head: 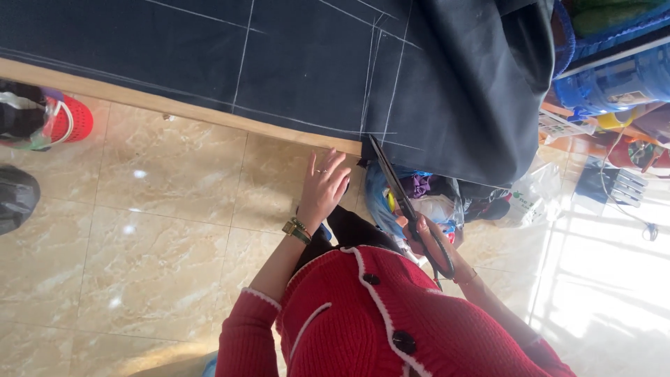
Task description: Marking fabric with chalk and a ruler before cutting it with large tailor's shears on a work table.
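Observation:
Dark navy cloth (pixel 209 63) marked with white chalk lines lies on a wooden table (pixel 174 106); its right part hangs over the table's end. My left hand (pixel 323 186) is empty, fingers spread, at the table's edge just below the cloth. It wears a ring, with a gold watch on the wrist. My right hand (pixel 431 237) grips the handles of large black scissors (pixel 401 192). Their blades point up to the cloth's hanging edge beside the chalk lines. I wear a red knitted cardigan with white trim.
Beige tiled floor lies below the table. A red basket (pixel 70 120) and dark bags sit at the left. Plastic bags with cloth scraps (pixel 426 199) lie under the hanging cloth. Blue containers (pixel 607 84) and clutter stand at the right.

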